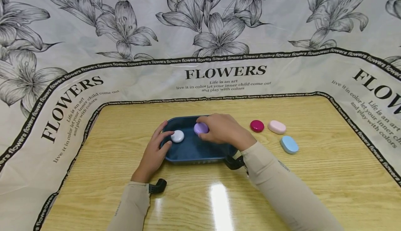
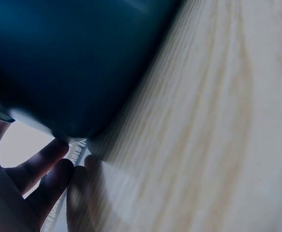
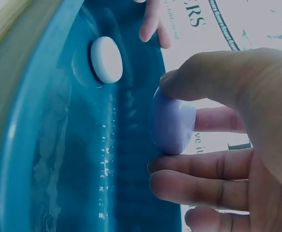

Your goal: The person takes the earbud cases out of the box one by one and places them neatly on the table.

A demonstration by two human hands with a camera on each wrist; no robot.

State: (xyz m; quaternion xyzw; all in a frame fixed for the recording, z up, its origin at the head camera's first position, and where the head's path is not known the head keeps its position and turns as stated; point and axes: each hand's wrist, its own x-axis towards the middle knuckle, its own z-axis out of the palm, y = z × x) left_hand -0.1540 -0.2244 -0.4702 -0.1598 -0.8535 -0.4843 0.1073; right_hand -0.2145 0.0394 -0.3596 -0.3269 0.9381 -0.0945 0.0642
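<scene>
Beige sleeves closest to us, right hand pinching the purple piece over the tray

Both forearms reach in from the bottom of the head view, each with a black wrist mount. Right hand: we see the purple piece gripped between thumb and fingertips, well inside the tray outline. Right wrist view confirms the pinch, with the lower fingers extended and not on the piece. We can't tell how high above the tray floor it sits.

Left hand: fingers loose and spread at the tray's left end, some reaching in over the rim, others against the outer wall in the left wrist view. We see no piece in it.

White piece lies in the tray at the left end, just beside the left fingertips, apart from the purple one.

Right of the tray, on the wood tabletop, we have three more: dark pink round, pale pink oval just beside it, light blue oval nearer us. Behind and around the sides runs a white cloth with lily prints and FLOWERS lettering. Bright glare streak on the wood at front centre.
</scene>
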